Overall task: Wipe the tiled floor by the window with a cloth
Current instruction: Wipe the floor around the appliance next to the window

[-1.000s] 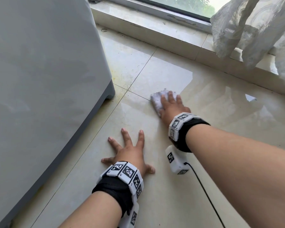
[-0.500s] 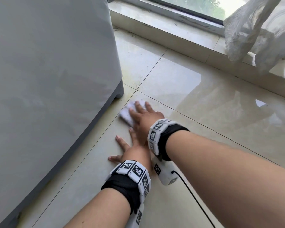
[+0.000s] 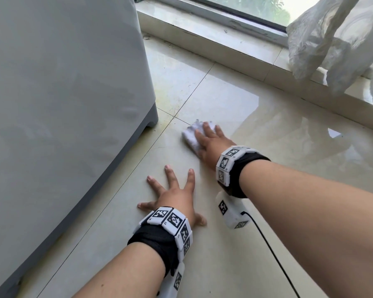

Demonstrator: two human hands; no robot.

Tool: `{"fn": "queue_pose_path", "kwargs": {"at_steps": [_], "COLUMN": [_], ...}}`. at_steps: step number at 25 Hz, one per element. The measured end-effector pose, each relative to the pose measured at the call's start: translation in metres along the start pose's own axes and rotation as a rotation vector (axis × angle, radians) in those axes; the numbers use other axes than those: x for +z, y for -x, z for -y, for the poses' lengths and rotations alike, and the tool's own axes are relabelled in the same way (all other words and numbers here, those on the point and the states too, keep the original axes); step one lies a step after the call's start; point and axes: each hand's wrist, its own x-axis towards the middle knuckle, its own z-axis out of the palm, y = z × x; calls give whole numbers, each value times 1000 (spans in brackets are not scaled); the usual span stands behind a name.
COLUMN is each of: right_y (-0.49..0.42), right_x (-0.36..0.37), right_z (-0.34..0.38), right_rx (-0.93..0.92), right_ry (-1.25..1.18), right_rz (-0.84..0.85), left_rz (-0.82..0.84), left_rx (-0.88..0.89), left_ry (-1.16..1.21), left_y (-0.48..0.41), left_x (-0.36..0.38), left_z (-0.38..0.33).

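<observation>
Grey appliance (image 3: 63, 104) fills the space left of both hands, its foot just left of the cloth. Glossy beige tiled floor (image 3: 235, 100) lies under both hands; the window sill (image 3: 213, 37) runs beyond the fingertips, with a white curtain (image 3: 332, 39) hanging beyond and right of the right hand. Left hand (image 3: 177, 196) is flat on a tile, fingers splayed, holding nothing. Right hand (image 3: 211, 145) is ahead of it, fingers straight, pressing down on the cloth (image 3: 191, 136), no curl around it. Cloth is white, bunched into a small pad with a fuzzy edge, flat on the tile under the right fingers and showing past the fingertips and thumb side. The visible part's long axis roughly follows the fingers, pointing at the sill; the rest is hidden under the palm.
</observation>
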Motion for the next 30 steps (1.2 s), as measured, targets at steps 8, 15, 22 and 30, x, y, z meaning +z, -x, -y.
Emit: {"fn": "queue_pose_path", "kwargs": {"at_steps": [8, 15, 22, 30], "right_y": [-2, -4, -14, -18], "right_x": [3, 28, 24, 12], "right_z": [-19, 6, -28, -38], "right_rx": [96, -33, 155, 165], "right_ry": [3, -25, -101, -78], "right_rz": [-71, 37, -9, -28], "left_rz": [-5, -28, -182, -143], "left_rx": [-19, 24, -47, -108], "left_ry": [-23, 4, -65, -68], "left_y": [-8, -26, -25, -30], "left_x": [-18, -22, -17, -25], "left_z": [-2, -8, 43, 32]}}
